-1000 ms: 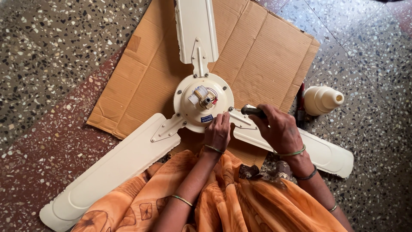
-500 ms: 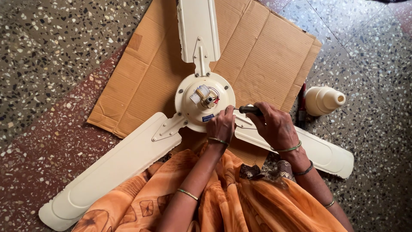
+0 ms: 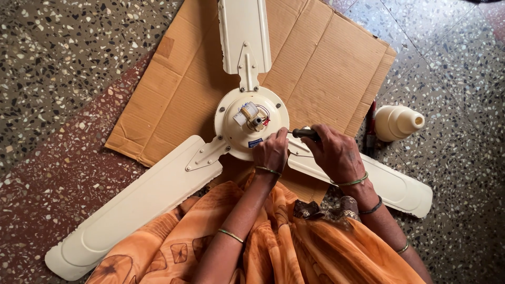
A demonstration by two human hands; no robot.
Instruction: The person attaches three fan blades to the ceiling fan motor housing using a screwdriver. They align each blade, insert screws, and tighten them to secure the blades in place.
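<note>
We look down on a speckled terrazzo floor (image 3: pixel 63 63), grey-green to the left and right with a reddish band running diagonally under a flattened sheet of corrugated cardboard (image 3: pixel 326 68). The cardboard is creased into panels, its near-left edge ragged, and bare floor lies open all around it, widest on the left.

On the cardboard lies a cream ceiling fan (image 3: pixel 251 123), motor housing up, round and smooth, with a small capacitor and red wiring at its centre. Three long rounded blades spread out: one runs up out of the frame, one reaches far down-left over the reddish floor, one goes down-right past the cardboard's edge.

Our left hand (image 3: pixel 272 151) rests on the near rim of the motor housing, fingers curled down onto it; we cannot tell whether it grips anything. Our right hand (image 3: pixel 336 152) is closed around the dark handle of a screwdriver (image 3: pixel 304 133), whose shaft points left toward the housing, just beside the left hand's fingers. Thin bangles ring both wrists.

To the right, well apart from the hands, a cream bell-shaped canopy cup (image 3: pixel 399 122) lies on its side on the floor, with a red-handled tool (image 3: pixel 371 129) just beside it at the cardboard's edge. Orange patterned cloth (image 3: pixel 294 247) fills the bottom of the view.
</note>
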